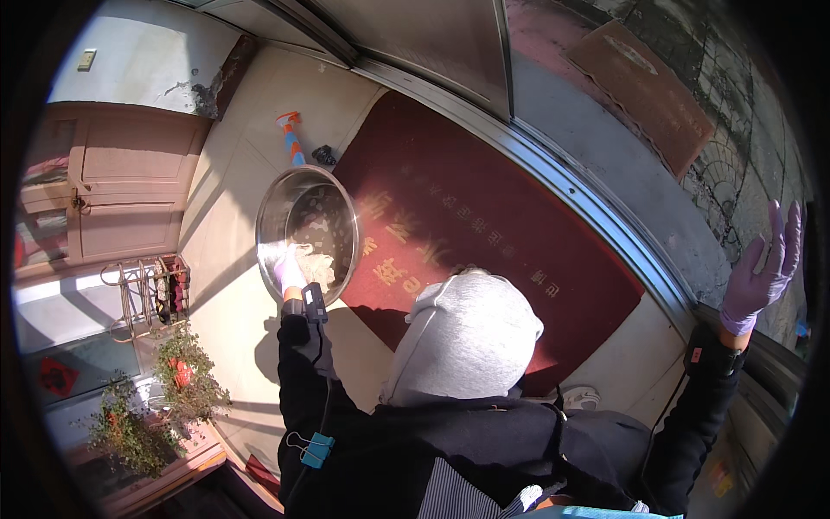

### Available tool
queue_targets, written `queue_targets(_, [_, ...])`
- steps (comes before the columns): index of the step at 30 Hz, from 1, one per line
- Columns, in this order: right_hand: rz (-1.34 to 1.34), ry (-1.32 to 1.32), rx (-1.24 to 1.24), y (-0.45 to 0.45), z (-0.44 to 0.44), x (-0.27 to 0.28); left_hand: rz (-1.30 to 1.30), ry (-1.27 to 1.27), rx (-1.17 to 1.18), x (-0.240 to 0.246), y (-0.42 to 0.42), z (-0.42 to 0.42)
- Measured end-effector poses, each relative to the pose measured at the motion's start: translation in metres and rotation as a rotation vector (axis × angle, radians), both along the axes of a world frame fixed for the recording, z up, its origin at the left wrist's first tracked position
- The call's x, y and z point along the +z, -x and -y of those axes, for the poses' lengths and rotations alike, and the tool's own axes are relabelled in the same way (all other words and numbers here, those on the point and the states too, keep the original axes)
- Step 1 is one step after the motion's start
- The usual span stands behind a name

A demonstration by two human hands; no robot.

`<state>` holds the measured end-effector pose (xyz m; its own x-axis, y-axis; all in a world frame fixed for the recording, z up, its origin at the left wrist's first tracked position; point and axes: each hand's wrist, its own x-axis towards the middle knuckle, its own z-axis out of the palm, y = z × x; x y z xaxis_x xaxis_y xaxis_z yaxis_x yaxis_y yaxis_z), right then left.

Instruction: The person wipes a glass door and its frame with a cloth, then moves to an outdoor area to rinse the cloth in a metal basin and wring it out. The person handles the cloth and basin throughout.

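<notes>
My left hand (289, 271), in a light purple glove, is inside a steel basin (262, 224) and grips a beige cloth (316, 265). Under the cloth, the basin's bottom shows bright spots of light. My right hand (762, 269), gloved in the same purple, is raised at the far right near the door frame, fingers spread, holding nothing. Just beyond the basin lies a tool with an orange and blue striped handle (293, 144). Beside it is a small crumpled black thing (323, 154).
A red doormat with writing (519, 214) lies along the metal sliding-door track (570, 190). Outside, a brown mat (645, 97) lies on the ground. At left are a wooden door (136, 159), a metal rack (133, 295) and potted plants (188, 376).
</notes>
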<state>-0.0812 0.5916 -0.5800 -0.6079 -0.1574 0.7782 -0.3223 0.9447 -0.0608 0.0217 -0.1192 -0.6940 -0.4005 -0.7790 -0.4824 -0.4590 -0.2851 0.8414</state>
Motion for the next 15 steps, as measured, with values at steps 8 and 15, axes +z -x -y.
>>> queue_targets(8, [0.397,0.007,0.199,0.032,0.133,-0.045,-0.043,0.179,-0.055,-0.029,0.045,0.050])
queue_targets(15, [0.595,0.123,0.224,0.034,0.174,-0.074,-0.191,0.245,-0.357,-0.039,0.173,0.058])
